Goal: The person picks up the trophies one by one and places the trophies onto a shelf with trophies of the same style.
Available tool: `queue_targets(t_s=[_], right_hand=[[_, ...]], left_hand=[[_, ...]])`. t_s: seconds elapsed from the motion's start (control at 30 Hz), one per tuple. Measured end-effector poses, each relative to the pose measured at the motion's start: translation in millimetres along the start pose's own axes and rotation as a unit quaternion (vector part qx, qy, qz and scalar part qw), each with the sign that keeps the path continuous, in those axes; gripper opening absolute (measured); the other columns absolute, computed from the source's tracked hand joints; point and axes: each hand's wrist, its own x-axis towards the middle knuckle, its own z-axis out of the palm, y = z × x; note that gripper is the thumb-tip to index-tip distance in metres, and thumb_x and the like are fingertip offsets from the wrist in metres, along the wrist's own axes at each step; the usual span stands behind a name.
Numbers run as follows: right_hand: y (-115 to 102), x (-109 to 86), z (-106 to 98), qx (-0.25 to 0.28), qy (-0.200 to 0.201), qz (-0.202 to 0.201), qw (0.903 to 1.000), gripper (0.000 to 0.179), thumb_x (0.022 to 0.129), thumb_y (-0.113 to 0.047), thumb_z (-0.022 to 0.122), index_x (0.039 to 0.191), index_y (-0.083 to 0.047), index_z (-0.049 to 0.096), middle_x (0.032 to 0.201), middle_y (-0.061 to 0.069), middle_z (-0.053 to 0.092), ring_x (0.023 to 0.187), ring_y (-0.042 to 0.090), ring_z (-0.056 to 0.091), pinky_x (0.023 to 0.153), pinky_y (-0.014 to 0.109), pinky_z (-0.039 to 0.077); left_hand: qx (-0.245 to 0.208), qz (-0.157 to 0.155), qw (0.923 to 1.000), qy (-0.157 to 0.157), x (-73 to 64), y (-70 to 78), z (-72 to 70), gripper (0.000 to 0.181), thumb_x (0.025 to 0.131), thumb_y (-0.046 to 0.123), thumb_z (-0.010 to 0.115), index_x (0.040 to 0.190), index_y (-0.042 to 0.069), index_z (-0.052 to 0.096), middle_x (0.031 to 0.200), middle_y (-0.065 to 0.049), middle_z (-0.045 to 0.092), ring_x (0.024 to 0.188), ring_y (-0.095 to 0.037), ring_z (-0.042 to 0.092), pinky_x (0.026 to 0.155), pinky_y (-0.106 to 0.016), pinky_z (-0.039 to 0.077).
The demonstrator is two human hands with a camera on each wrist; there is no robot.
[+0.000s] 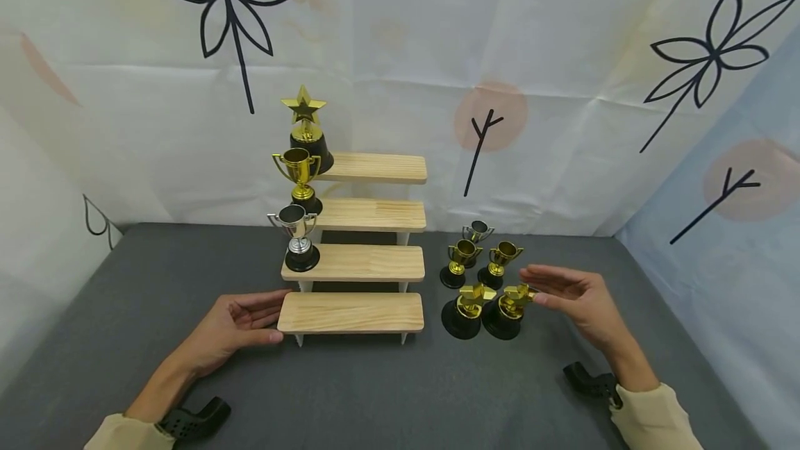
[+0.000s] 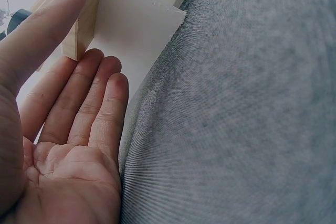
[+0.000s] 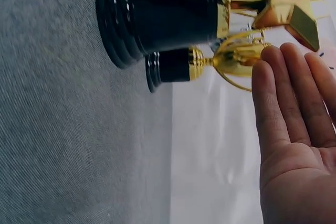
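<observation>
A wooden stepped stand [image 1: 350,313] with white side supports has several tiers. My left hand [image 1: 240,325] is at the left end of its lowest tier, fingers extended. In the left wrist view, those fingertips [image 2: 94,59] lie right at the wooden board and the white side panel [image 2: 131,30]. My right hand [image 1: 571,297] is beside a gold star trophy [image 1: 505,312] with a black base, its fingers straight and its thumb overlapping the star's edge in the head view. The right wrist view shows the fingers [image 3: 299,93] extended near the star [image 3: 289,6], the palm holding nothing.
On the stand's left side stand a silver cup trophy [image 1: 300,235], a gold cup trophy [image 1: 300,172] and a gold star trophy [image 1: 306,127]. Another star trophy [image 1: 465,314], two gold cups [image 1: 461,262] and a silver cup [image 1: 478,230] stand right of it on the grey table [image 1: 375,394].
</observation>
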Motion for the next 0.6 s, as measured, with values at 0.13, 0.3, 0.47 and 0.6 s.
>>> queue_targets(t_s=[0.13, 0.3, 0.47, 0.6], right_hand=[[0, 0.3, 6, -0.005, -0.005, 0.004, 1.0, 0.044, 0.089, 0.016, 0.066, 0.132, 0.017, 0.056, 0.127, 0.008, 0.07, 0.118, 0.02, 0.066, 0.091, 0.03, 0.061], [0, 1.2, 11, -0.013, -0.008, 0.008, 0.9999, 0.046, 0.088, 0.017, 0.068, 0.133, 0.016, 0.057, 0.127, 0.01, 0.069, 0.117, 0.019, 0.066, 0.09, 0.03, 0.061], [3, 0.9, 12, -0.023, -0.008, 0.017, 0.9996, 0.045, 0.087, 0.016, 0.07, 0.131, 0.016, 0.058, 0.126, 0.009, 0.07, 0.116, 0.018, 0.067, 0.087, 0.031, 0.062], [5, 0.3, 13, -0.026, -0.009, 0.021, 0.9994, 0.045, 0.087, 0.016, 0.07, 0.13, 0.016, 0.059, 0.124, 0.008, 0.071, 0.114, 0.018, 0.068, 0.084, 0.031, 0.063]], left_hand=[[-0.001, 0.001, 1.0, -0.002, 0.0, 0.4, 0.7, 0.069, 0.085, -0.014, 0.073, 0.142, -0.024, 0.036, 0.137, 0.004, 0.061, 0.125, -0.013, 0.06, 0.101, -0.031, 0.053], [0.001, 0.003, 1.0, -0.003, -0.5, 1.5, 0.5, 0.068, 0.086, -0.015, 0.071, 0.143, -0.024, 0.036, 0.138, 0.003, 0.061, 0.125, -0.014, 0.06, 0.101, -0.031, 0.053], [0.007, -0.003, 1.0, 0.004, -0.5, 2.1, 0.6, 0.069, 0.085, -0.013, 0.073, 0.142, -0.024, 0.037, 0.137, 0.004, 0.062, 0.124, -0.013, 0.061, 0.1, -0.031, 0.054], [0.004, -0.006, 1.0, 0.005, -0.5, 1.9, 1.0, 0.07, 0.084, -0.013, 0.074, 0.142, -0.024, 0.036, 0.136, 0.004, 0.062, 0.123, -0.013, 0.061, 0.1, -0.031, 0.054]])
